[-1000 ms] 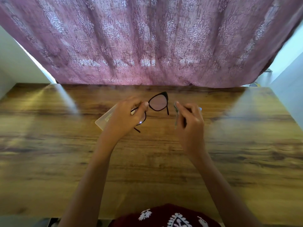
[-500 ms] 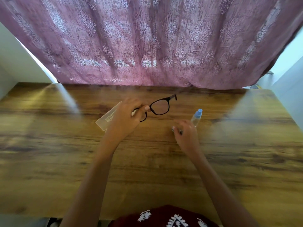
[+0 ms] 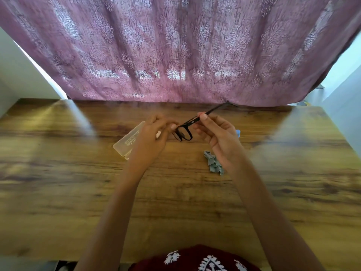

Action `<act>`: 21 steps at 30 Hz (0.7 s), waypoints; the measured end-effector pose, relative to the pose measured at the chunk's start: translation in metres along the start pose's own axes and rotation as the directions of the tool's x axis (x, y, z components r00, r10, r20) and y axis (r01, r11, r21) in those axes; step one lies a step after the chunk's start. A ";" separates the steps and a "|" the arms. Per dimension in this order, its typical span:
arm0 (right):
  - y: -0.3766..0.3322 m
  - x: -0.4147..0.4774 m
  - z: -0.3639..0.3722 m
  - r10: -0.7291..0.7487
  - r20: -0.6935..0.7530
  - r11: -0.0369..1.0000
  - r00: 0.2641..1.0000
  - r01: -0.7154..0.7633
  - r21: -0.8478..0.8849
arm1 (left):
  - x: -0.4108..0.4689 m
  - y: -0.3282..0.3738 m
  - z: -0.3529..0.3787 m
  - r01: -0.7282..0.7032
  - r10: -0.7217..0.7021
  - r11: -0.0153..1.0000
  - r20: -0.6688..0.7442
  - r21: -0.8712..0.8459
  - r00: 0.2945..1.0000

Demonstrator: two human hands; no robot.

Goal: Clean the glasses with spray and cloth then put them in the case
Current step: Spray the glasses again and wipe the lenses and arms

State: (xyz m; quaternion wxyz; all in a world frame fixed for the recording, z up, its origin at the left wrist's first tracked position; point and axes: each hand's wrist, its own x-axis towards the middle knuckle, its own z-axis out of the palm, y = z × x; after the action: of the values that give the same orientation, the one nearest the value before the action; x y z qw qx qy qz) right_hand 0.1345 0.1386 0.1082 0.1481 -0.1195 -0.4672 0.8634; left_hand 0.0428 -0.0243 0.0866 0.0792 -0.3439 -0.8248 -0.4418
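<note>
Black-framed glasses (image 3: 184, 133) hang above the wooden table (image 3: 78, 192), held between both hands. My left hand (image 3: 152, 136) pinches the frame's left end. My right hand (image 3: 218, 133) pinches one temple arm, which sticks out toward the curtain. A crumpled grey-green cloth (image 3: 214, 163) lies on the table just below my right hand. The translucent case (image 3: 128, 141) lies flat behind my left hand, partly hidden by it. Only the blue cap of the spray bottle (image 3: 238, 132) shows past my right hand.
A purple patterned curtain (image 3: 175, 49) hangs along the table's far edge. White walls stand at both sides. The table's near edge runs just above my dark red patterned clothing (image 3: 195, 259).
My right hand put the cloth down on the table, then rose and took hold of the glasses' temple arm. The glasses turned side-on, and the spray bottle is now mostly hidden.
</note>
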 end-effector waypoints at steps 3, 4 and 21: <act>0.006 0.001 0.007 -0.058 -0.034 0.972 0.998 0.049 -0.231 | -0.003 0.010 -0.004 0.007 -0.009 0.999 -0.051 -0.032 0.999; 0.009 0.002 0.009 -0.071 -0.048 0.954 0.996 0.053 -0.293 | -0.003 0.011 -0.004 -0.005 0.004 1.000 -0.058 -0.018 0.998; 0.044 0.002 -0.055 -0.589 -0.003 0.406 0.808 0.293 -0.866 | -0.006 -0.008 0.007 0.225 -0.202 0.971 -0.223 0.079 0.954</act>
State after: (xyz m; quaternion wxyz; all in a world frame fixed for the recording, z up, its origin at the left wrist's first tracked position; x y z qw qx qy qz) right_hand 0.1450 0.1589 0.0414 0.3693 -0.1786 -0.8035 0.4314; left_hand 0.0432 -0.0246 0.0742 0.1365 -0.1989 -0.8657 -0.4386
